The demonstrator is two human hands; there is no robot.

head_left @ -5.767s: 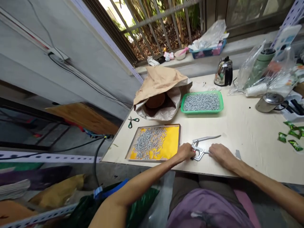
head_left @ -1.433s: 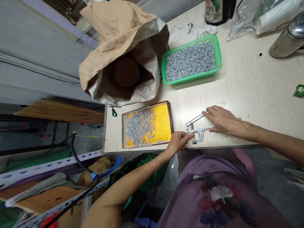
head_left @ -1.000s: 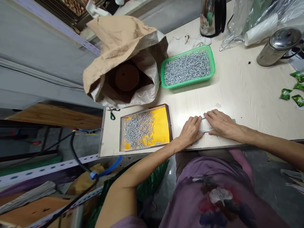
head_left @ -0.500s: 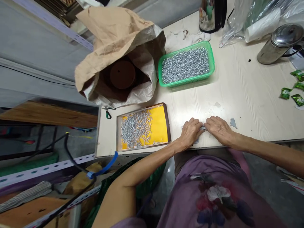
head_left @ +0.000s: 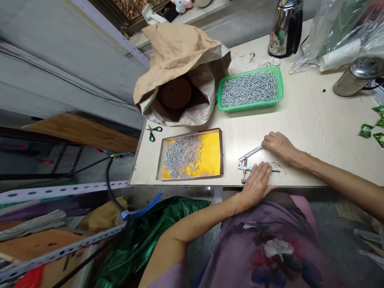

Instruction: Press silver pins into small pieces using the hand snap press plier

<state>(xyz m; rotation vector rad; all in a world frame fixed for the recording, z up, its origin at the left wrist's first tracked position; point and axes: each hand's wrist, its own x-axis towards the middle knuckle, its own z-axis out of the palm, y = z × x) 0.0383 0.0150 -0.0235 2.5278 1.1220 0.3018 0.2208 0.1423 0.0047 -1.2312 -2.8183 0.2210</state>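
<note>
On the table near its front edge lies a metal plier-like tool (head_left: pixel 245 164) with a spring and two long handles spread apart. My left hand (head_left: pixel 257 182) rests flat across its lower handle, fingers stretched and thumb apart. My right hand (head_left: pixel 280 149) is closed at the far end of the raised upper handle, its fingertips curled out of sight. To the left, a shallow tray (head_left: pixel 221 154) with a yellow bottom holds a heap of small silvery screw-like pieces (head_left: pixel 183 156). Farther back, a green plastic basket (head_left: pixel 252 106) is filled with similar pieces.
A large open paper sack (head_left: pixel 183 44) stands at the back left, with green-handled scissors (head_left: pixel 154 132) before it. A kettle (head_left: pixel 285 30), a metal pitcher (head_left: pixel 357 78) and green wrapped packets (head_left: pixel 366 131) stand or lie at the right. A shelf rail (head_left: pixel 66 190) runs along the left.
My hands were close together over the tool, mostly covering it. Now my right hand has moved up and away with the upper handle, and the tool's handles are apart. The view has shifted left.
</note>
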